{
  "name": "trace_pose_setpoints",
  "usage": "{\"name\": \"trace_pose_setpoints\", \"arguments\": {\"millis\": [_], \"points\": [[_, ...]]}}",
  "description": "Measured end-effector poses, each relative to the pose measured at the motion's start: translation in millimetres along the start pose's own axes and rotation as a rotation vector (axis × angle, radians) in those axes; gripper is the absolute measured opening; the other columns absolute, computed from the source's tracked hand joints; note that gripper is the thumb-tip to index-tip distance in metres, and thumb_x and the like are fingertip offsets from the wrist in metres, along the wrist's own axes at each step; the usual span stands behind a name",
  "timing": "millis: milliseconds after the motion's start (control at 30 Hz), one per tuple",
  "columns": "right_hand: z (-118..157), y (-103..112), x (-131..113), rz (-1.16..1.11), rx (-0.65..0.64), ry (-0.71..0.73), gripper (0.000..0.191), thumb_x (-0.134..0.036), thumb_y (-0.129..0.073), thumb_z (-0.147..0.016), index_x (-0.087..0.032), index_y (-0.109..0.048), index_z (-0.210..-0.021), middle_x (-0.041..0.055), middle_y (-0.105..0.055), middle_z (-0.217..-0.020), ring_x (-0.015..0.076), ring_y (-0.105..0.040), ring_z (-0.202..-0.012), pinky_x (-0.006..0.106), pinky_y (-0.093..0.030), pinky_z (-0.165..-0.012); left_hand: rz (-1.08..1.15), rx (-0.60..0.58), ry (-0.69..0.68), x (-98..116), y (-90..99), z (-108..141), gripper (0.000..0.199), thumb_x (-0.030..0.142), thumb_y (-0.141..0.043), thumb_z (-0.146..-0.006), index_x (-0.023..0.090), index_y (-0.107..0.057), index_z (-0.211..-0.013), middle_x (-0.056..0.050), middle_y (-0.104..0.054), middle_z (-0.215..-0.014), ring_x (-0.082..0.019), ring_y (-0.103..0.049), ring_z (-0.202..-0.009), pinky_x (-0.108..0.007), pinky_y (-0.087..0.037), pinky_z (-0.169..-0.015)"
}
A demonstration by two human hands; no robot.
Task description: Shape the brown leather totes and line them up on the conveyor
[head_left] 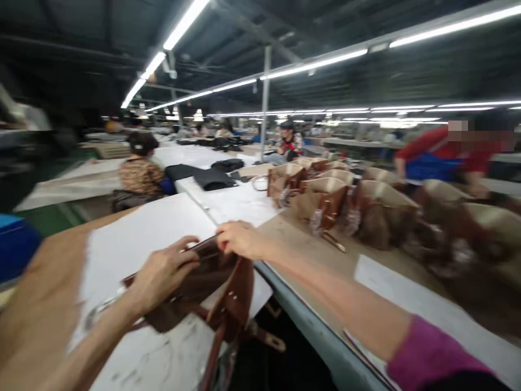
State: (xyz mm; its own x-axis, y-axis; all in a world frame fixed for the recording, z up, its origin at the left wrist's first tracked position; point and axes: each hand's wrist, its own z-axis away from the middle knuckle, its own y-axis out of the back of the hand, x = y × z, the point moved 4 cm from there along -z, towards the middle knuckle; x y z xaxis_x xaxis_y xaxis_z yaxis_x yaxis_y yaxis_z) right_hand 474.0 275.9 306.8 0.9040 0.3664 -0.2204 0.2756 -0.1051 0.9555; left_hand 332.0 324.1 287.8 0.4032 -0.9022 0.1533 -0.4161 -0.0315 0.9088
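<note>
A brown leather handbag lies tipped at the table edge below my hands, its straps and metal fittings hanging toward me. My right hand pinches the bag's upper rim near its far corner. At the left part of the same rim is my left hand, thumb and fingers bent around the edge. The bag's underside and the inner sides of my fingers are hidden. Motion blurs part of the scene.
Several brown handbags with pale linings stand in rows on the right. White sheets cover the table on the left. Across the bags leans a person in red sleeves. Another person sits at the left, near black pieces.
</note>
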Motion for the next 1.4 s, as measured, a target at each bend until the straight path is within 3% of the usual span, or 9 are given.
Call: {"name": "trace_pose_setpoints", "arguments": {"millis": [133,333,467,600,700,833,900,1133,1400], "points": [[-17.7,-12.0,12.9,-0.049,-0.025,0.028,0.008,-0.014,-0.056,-0.067,-0.02,-0.061,-0.064,-0.0022,-0.058,-0.097,0.0162,-0.05,-0.087,0.026,-0.032,-0.072,-0.002,-0.106,0.005,-19.2,6.1,19.6,0.018,0.027,-0.046,-0.079,0.022,-0.063,-0.076,0.004,-0.05,-0.115,-0.011,-0.056,-0.081,-0.021,-0.041,-0.074],[-16.2,-8.5,9.5,-0.174,-0.199,0.02,0.008,-0.015,-0.054,-0.064,-0.02,-0.061,-0.064,-0.0028,-0.06,-0.093,0.016,-0.052,-0.082,0.025,-0.033,-0.071,0.051,-0.159,-0.065,-9.2,8.6,16.0,0.013,0.025,-0.051,-0.075,0.021,-0.064,-0.074,0.004,-0.052,-0.111,-0.011,-0.055,-0.078,-0.022,-0.041,-0.072],[-18.8,-10.6,9.7,-0.172,-0.235,-0.005,0.008,-0.014,-0.054,-0.063,-0.02,-0.06,-0.062,-0.003,-0.061,-0.089,0.0158,-0.052,-0.081,0.025,-0.033,-0.071,0.083,-0.21,-0.099,-8.7,10.0,21.6,0.012,0.024,-0.053,-0.072,0.021,-0.064,-0.071,0.003,-0.053,-0.109,-0.013,-0.055,-0.082,-0.023,-0.041,-0.074],[-17.8,-10.4,8.0,-0.13,-0.085,-0.088,0.008,-0.013,-0.052,-0.064,-0.02,-0.057,-0.062,-0.0028,-0.059,-0.097,0.0167,-0.051,-0.086,0.027,-0.032,-0.073,0.099,-0.132,-0.028,-15.0,12.9,22.7,0.009,0.025,-0.054,-0.07,0.019,-0.061,-0.07,0.002,-0.048,-0.117,-0.015,-0.055,-0.086,-0.025,-0.042,-0.078],[-16.0,-9.7,7.8,-0.122,0.058,-0.146,0.009,-0.012,-0.05,-0.066,-0.019,-0.054,-0.062,-0.0026,-0.056,-0.104,0.0166,-0.051,-0.089,0.028,-0.032,-0.075,0.151,-0.022,0.053,-19.5,17.5,22.1,0.015,0.025,-0.056,-0.068,0.02,-0.057,-0.083,-0.001,-0.044,-0.122,-0.015,-0.055,-0.085,-0.026,-0.042,-0.079],[-17.6,-11.8,7.9,-0.081,0.16,-0.166,0.009,-0.012,-0.049,-0.068,-0.02,-0.053,-0.065,-0.0026,-0.057,-0.1,0.0143,-0.052,-0.083,0.027,-0.032,-0.072,0.169,0.045,0.187,-26.3,17.4,22.0,0.043,0.026,-0.058,-0.066,0.021,-0.044,-0.106,-0.002,-0.056,-0.103,-0.017,-0.056,-0.082,-0.028,-0.043,-0.073],[-18.9,-13.4,8.7,-0.042,0.189,-0.182,0.009,-0.013,-0.049,-0.069,-0.02,-0.052,-0.066,-0.0025,-0.059,-0.094,0.0136,-0.052,-0.08,0.026,-0.032,-0.068,0.151,0.054,0.227,-29.7,14.4,21.5,0.044,0.026,-0.058,-0.066,0.022,-0.042,-0.108,-0.002,-0.058,-0.099,-0.018,-0.056,-0.084,-0.028,-0.043,-0.073],[-18.1,-16.0,11.2,-0.001,0.271,-0.187,0.009,-0.017,-0.05,-0.073,-0.02,-0.05,-0.065,-0.0022,-0.059,-0.083,0.0121,-0.052,-0.076,0.024,-0.032,-0.065,0.114,0.078,0.239,-36.8,6.4,17.1,0.024,0.029,-0.051,-0.074,0.022,-0.054,-0.096,-0.001,-0.061,-0.091,-0.017,-0.055,-0.086,-0.025,-0.041,-0.075],[-18.2,-14.8,7.9,-0.005,0.304,-0.173,0.009,-0.022,-0.051,-0.076,-0.019,-0.053,-0.067,-0.001,-0.055,-0.074,0.0124,-0.049,-0.07,0.024,-0.033,-0.065,0.025,0.063,0.165,-33.5,6.0,17.2,0.025,0.031,-0.048,-0.078,0.021,-0.055,-0.1,-0.003,-0.058,-0.091,-0.016,-0.054,-0.087,-0.024,-0.041,-0.077]]}}
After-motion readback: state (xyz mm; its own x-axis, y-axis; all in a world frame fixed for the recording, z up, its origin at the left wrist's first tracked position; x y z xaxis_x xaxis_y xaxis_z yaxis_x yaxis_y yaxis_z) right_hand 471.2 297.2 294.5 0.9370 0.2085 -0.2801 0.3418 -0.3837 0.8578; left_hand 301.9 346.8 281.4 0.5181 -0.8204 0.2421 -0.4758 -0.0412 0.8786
